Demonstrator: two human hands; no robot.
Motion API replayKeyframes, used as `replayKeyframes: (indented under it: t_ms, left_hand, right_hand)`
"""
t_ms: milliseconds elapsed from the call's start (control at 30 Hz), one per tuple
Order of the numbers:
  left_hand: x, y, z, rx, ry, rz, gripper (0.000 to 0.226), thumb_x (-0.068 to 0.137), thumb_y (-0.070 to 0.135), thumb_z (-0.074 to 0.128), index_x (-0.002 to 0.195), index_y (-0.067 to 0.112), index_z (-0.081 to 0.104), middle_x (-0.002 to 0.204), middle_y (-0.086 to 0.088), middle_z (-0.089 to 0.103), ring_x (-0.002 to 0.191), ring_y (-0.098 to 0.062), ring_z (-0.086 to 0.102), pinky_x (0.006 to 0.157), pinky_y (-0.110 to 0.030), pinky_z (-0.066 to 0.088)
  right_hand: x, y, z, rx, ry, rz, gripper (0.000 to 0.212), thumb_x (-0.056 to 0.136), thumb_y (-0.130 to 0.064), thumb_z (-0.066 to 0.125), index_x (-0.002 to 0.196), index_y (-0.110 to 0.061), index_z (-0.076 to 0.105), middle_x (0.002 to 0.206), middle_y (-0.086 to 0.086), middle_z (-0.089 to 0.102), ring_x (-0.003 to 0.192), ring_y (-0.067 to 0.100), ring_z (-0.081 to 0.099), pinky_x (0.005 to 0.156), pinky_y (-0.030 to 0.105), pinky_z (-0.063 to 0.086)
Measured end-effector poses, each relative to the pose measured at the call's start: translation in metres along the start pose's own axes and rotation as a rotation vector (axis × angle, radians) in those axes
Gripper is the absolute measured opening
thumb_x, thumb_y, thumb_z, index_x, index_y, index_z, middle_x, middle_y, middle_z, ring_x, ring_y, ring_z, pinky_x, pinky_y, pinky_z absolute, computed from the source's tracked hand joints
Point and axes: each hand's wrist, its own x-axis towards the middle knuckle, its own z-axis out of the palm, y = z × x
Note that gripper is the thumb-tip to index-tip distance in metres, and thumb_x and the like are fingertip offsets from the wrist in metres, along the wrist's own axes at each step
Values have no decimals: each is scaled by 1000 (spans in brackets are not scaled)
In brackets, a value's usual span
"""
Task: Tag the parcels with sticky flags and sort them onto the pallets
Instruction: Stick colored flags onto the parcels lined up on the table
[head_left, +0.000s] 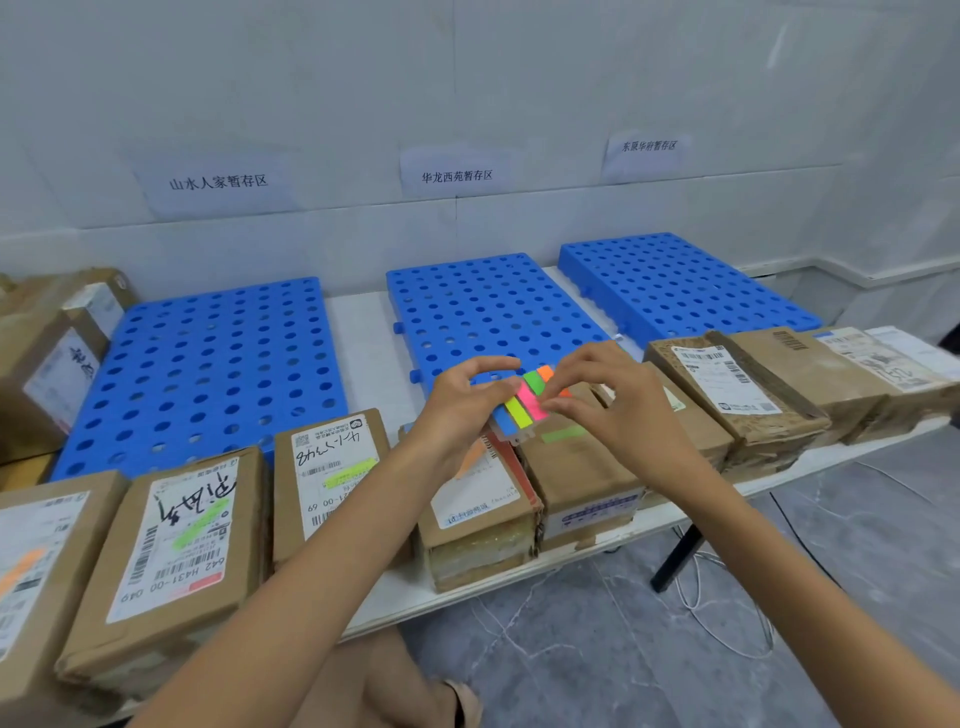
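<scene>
My left hand (465, 402) holds a pad of sticky flags (522, 408) with blue, yellow, pink, green and orange strips, above the row of parcels. My right hand (605, 402) pinches at the flags on the pad's right side. A row of brown parcels lines the table's front edge: one with a green flag (176, 540), one with a yellow-green flag (330, 467), one with an orange flag (480, 499) partly under my left wrist, and one with a green flag (576, 467) below the pad. Three blue perforated pallets lie behind: left (208, 374), middle (488, 312), right (675, 280).
More parcels (727, 384) run along the right part of the white table (363, 343), and boxes are stacked at the far left (47, 358). Three paper signs hang on the wall above the pallets. A table leg and cables show at the lower right.
</scene>
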Motion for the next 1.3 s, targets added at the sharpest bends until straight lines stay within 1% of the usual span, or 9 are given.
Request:
replayKeyframes:
  t_ms: [100, 233, 300, 567, 800, 933, 1033, 1133, 1300]
  left_hand:
    - [7, 1, 8, 7, 112, 44, 13, 91, 14, 62, 100, 22, 64, 95, -10, 71, 78, -19, 68, 77, -37, 57]
    - [17, 2, 17, -62, 238, 87, 12, 91, 13, 60, 101, 20, 62, 89, -4, 66, 70, -12, 64, 57, -22, 53]
    - [22, 0, 20, -65, 251, 88, 13, 92, 13, 60, 104, 18, 62, 89, -4, 66, 69, -11, 64, 57, -22, 53]
    - [25, -7, 39, -72, 148, 45, 16, 92, 14, 60, 108, 15, 62, 97, -5, 65, 80, -15, 66, 64, -25, 58]
    - [18, -9, 39, -10, 70, 49, 13, 92, 17, 61, 103, 22, 62, 97, -7, 68, 82, -16, 68, 69, -28, 57]
    - [13, -8, 39, 29, -3, 54, 15, 93, 18, 58, 107, 21, 61, 85, -3, 71, 71, -10, 69, 68, -26, 58]
    - [11, -6, 40, 40, -41, 48, 16, 95, 20, 55, 110, 20, 61, 88, -3, 72, 76, -13, 69, 75, -31, 58]
    - [9, -3, 42, 45, -72, 41, 18, 94, 23, 56, 111, 20, 61, 94, -5, 71, 80, -15, 69, 75, -32, 58]
    - [4, -3, 40, 83, -95, 46, 17, 94, 23, 57, 110, 20, 62, 99, -11, 71, 87, -21, 70, 78, -36, 58]
  right_hand:
    - [-2, 7, -16, 244, 41, 185, 2, 80, -15, 73, 79, -15, 71, 85, -3, 69, 91, 15, 64, 88, 28, 47]
    - [-3, 30, -39, 479, 307, 430, 3, 82, -8, 69, 82, -10, 68, 79, 3, 70, 78, 12, 66, 76, 24, 53]
    - [-6, 50, -51, 340, 390, 484, 4, 82, -7, 69, 85, -10, 67, 75, 4, 69, 71, 9, 64, 70, 20, 52]
    - [-20, 108, -42, -235, 222, 528, 12, 81, -2, 65, 87, -13, 66, 66, 3, 60, 60, 5, 50, 59, 8, 39]
    - [-22, 117, -35, -460, 155, 446, 19, 79, -10, 70, 95, -14, 62, 85, 2, 51, 85, 17, 43, 68, 28, 33]
    - [-23, 115, -38, -715, 221, 364, 30, 77, 8, 58, 100, -11, 65, 94, 8, 54, 92, 27, 45, 74, 34, 40]
    - [-16, 88, -40, -375, 249, 323, 20, 87, -2, 56, 97, -17, 65, 88, -2, 59, 86, 19, 53, 71, 22, 41]
    - [-7, 50, -41, -18, 79, 268, 13, 93, -20, 56, 100, -25, 66, 94, -12, 65, 85, 7, 59, 73, 18, 47]
    - [-3, 32, -30, -34, -53, 217, 18, 93, -25, 57, 108, -24, 67, 94, -12, 66, 84, 4, 61, 72, 14, 48]
